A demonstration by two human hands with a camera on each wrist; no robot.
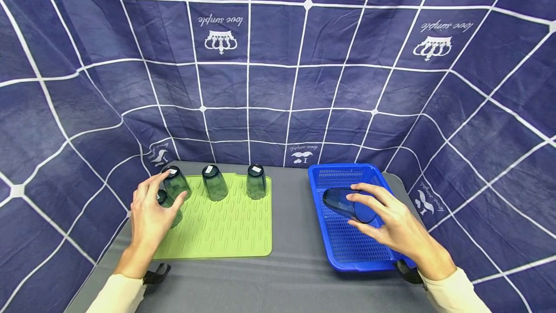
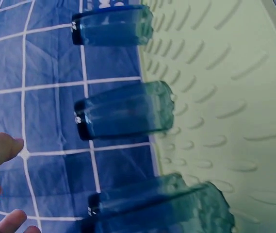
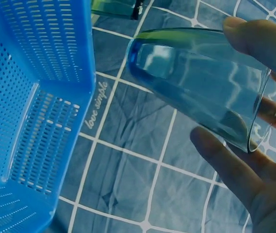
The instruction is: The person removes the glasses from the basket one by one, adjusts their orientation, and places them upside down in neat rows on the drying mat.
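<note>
My right hand (image 1: pixel 395 221) grips a clear bluish drinking glass (image 1: pixel 339 202) near its mouth, fingers on one side and thumb on the other. The glass lies tilted sideways above the blue plastic basket (image 1: pixel 326 240); in the right wrist view it hangs free of the basket wall. On a green ridged mat (image 1: pixel 213 240) several similar glasses stand upside down, among them a middle one (image 1: pixel 215 186) and a right one (image 1: pixel 257 183). Spread fingers of my left hand (image 1: pixel 149 211) hover by the two leftmost glasses, partly hiding the nearer glass (image 1: pixel 176 219); in the left wrist view they look apart from the glasses.
A grey tabletop (image 1: pixel 291 216) lies under the mat and basket. Dark blue cloth (image 1: pixel 278 86) with white grid lines rises behind and on both sides. White labels show on several glass bottoms. The basket has slotted walls.
</note>
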